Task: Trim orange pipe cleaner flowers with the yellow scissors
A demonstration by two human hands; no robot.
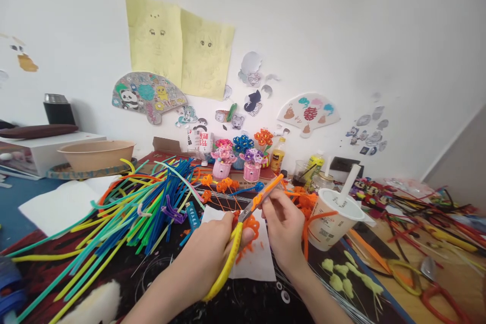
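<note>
My left hand (210,245) is closed around the yellow handles of a pair of scissors (232,255), whose blades point up and to the right. My right hand (284,225) pinches an orange pipe cleaner (276,182) that lies along the blades. How far the blades are apart cannot be made out. A looped orange pipe-cleaner piece (251,228) shows between the hands, partly hidden by the left thumb. Below it, orange fluff clippings (246,253) lie on a white sheet of paper (261,271).
A heap of coloured pipe cleaners (152,212) spreads at left. Pink pots of pipe-cleaner flowers (251,169) stand at the back. A lidded cup with a straw (328,223) is close by my right hand. Further right lie more scissors (406,278) and green pipe-cleaner leaves (343,276).
</note>
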